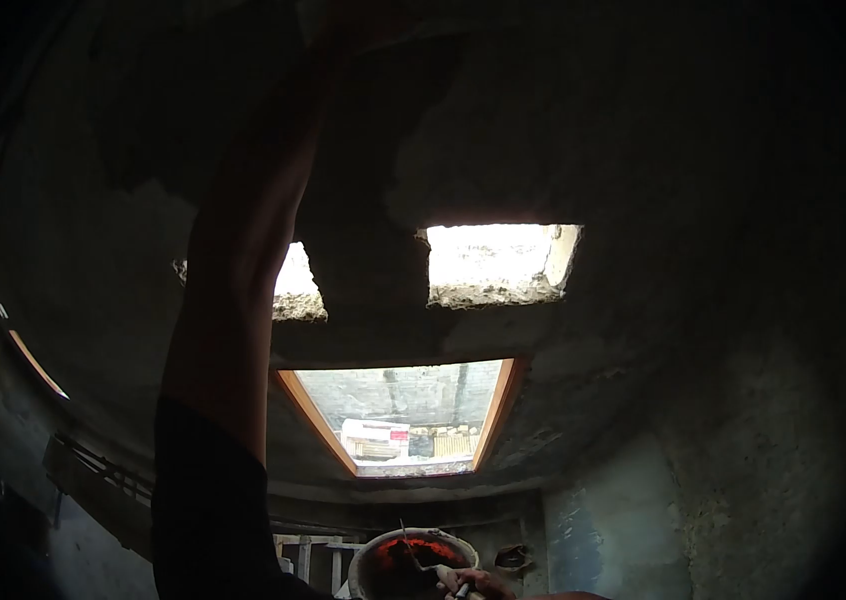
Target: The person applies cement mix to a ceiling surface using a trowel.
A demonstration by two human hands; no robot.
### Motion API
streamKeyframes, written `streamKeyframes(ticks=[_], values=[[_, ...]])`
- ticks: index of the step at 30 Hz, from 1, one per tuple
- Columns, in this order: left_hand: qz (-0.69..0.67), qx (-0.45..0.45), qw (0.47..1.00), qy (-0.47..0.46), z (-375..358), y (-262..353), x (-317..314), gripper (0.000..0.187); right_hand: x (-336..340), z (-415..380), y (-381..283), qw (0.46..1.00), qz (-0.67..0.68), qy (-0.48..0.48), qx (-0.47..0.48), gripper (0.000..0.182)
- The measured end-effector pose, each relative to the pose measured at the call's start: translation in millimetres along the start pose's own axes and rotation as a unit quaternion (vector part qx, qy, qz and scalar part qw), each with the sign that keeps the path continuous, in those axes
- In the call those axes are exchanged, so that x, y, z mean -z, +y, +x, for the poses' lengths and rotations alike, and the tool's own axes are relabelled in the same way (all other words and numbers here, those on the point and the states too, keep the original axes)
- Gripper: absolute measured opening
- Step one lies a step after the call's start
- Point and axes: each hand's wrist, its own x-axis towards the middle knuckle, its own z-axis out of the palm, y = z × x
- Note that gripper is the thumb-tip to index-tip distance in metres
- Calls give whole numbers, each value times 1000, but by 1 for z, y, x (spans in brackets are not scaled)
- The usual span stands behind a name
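Observation:
My left arm reaches up across the view, and my left hand is near the top edge against the dark plastered wall. Deep shadow hides its fingers and anything in them. At the bottom, my right hand is closed around the handle of a trowel-like tool. The tool's thin metal part extends over a round bucket with a pale rim and an orange-red inside. How full the bucket is cannot be made out.
Two rough-edged openings, the right one bright, pierce the wall. Below them is a wood-framed window, with blocks and a white package outside. A ladder-like frame stands left of the bucket. A long board is at lower left.

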Motion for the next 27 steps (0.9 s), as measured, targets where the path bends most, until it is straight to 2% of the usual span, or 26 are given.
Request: streamKeyframes(ticks=[2,4,6,8,9,13,15,16,18,20,21,24,26,27], values=[[-17,5,1000,-19,3,27,0,58,7,-5,-5,1000,-4,8,-3,53],[-16,-54,998,15,15,48,-4,57,12,-7,-10,1000,-11,11,-2,53],[-68,-61,995,28,9,70,-1,55,17,-2,-22,1000,-26,9,-2,53],[-56,-75,994,64,14,74,-7,55,16,4,-26,999,-35,1,-7,53],[-44,-97,990,96,15,70,-12,55,13,7,-24,999,-36,-5,-11,53],[-8,-136,983,119,24,40,-19,57,6,15,-19,999,-34,-15,-5,54],[-40,-49,997,52,22,13,-13,58,4,15,-13,999,-28,-18,-3,54],[-37,-54,997,51,14,1,-8,58,2,15,-8,1000,-23,-20,-3,54],[14,16,1000,-10,-7,-31,4,57,-2,17,-3,1000,-15,-25,-1,54],[104,-10,979,174,3,-92,-57,58,-2,17,2,1000,-8,-26,1,55],[104,-12,979,173,7,-105,-63,58,-2,15,4,1000,-6,-25,1,55],[164,-60,970,170,12,-107,-64,63,5,14,-2,1000,-9,-21,11,55],[150,-48,984,82,16,-86,-56,65,7,18,-4,1000,-7,-20,19,55],[149,-49,984,84,16,-67,-52,65,8,20,-5,1000,-7,-20,21,55]])
